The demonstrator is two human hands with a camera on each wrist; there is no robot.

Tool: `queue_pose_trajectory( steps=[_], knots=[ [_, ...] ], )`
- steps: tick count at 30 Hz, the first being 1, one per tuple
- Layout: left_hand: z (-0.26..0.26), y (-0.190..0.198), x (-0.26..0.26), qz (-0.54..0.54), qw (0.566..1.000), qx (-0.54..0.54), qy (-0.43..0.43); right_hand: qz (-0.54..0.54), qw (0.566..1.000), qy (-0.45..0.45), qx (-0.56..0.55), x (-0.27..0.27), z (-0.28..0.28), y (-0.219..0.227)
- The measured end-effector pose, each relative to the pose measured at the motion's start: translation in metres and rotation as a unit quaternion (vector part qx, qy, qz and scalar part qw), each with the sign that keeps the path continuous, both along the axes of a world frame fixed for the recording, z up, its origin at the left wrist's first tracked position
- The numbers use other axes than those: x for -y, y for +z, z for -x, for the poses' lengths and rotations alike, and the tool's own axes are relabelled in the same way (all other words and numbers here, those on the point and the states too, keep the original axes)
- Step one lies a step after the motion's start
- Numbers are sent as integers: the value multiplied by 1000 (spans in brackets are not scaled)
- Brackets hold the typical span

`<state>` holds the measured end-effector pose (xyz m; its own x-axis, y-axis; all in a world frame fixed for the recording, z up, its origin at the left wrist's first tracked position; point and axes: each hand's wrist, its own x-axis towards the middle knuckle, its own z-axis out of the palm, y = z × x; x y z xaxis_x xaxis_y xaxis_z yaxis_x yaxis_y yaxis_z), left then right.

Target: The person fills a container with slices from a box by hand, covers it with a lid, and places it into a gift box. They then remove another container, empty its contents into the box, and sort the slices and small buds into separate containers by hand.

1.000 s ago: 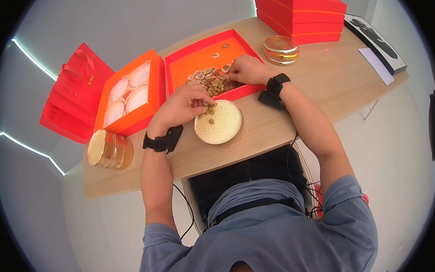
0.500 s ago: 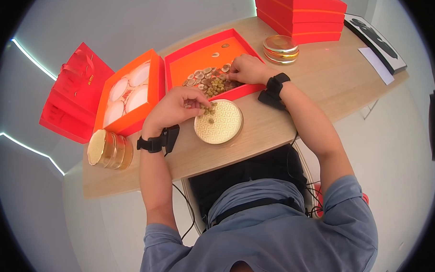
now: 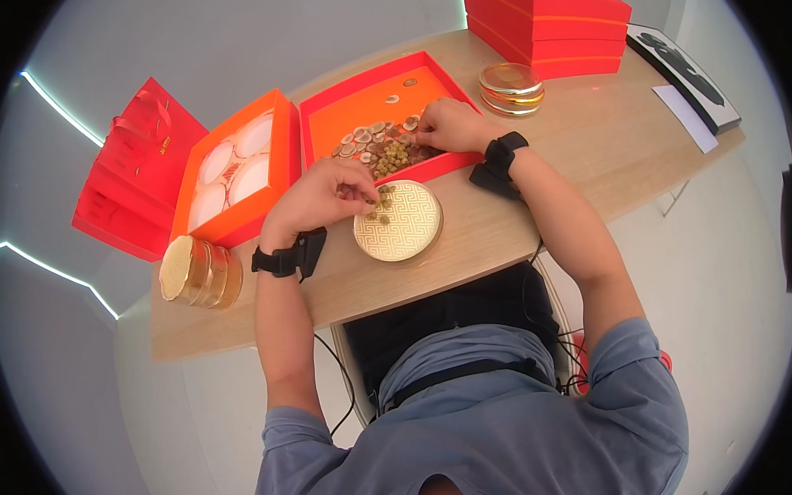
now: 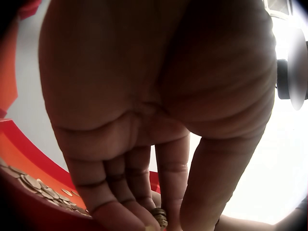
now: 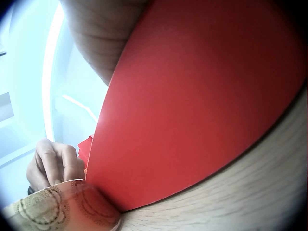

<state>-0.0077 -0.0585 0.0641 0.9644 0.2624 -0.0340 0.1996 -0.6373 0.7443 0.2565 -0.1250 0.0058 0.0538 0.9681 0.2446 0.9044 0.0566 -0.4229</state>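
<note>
Near the upper left edge of the round gold-patterned lid (image 3: 399,234), the left hand (image 3: 320,199) is held palm down with its fingers bent. In the left wrist view, small brownish-green pieces (image 4: 160,217) show between the fingertips and thumb of that hand (image 4: 144,125). Several similar pieces (image 3: 385,219) lie on the lid. The right hand (image 3: 451,126) reaches over the near wall of the shallow red-orange box (image 3: 356,103), fingers bent down at the heap of small greenish pieces (image 3: 393,158); its fingertips' contents are hidden. Pale round slices (image 3: 377,128) lie beside the heap.
An orange box of round white-topped containers (image 3: 250,176) and a red bag (image 3: 152,138) stand left, behind a gold-lidded jar (image 3: 201,272). Right of the shallow box are stacked clear-and-gold containers (image 3: 511,91), red boxes (image 3: 571,27) and a framed picture (image 3: 682,72).
The left hand has shifted a little left and its fingertips lower, and more of the small pieces are visible on the lid. The right hand has hardly moved.
</note>
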Motion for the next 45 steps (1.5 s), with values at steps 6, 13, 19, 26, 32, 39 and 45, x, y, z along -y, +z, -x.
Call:
queue_pose_trajectory(
  steps=[6,13,19,26,32,39,45],
  knots=[
    [0,-14,-12,27,995,84,-43,-4,1000,-4,7,0,0,0],
    [-2,-4,2,21,1000,-4,-11,-9,1000,4,0,2,1,1],
    [-4,-8,-2,0,1000,10,-29,-13,1000,4,1,2,1,1],
    [-5,-20,-20,21,988,97,116,-26,1000,5,12,0,-1,-1],
    [-21,-32,-31,-132,982,44,129,10,1000,-8,-10,1,0,2],
    [-52,-40,-36,-262,963,69,18,-12,1000,4,-6,2,0,1],
    [-51,-44,-33,-205,976,41,61,-25,1000,9,15,3,-2,-1]
  ],
)
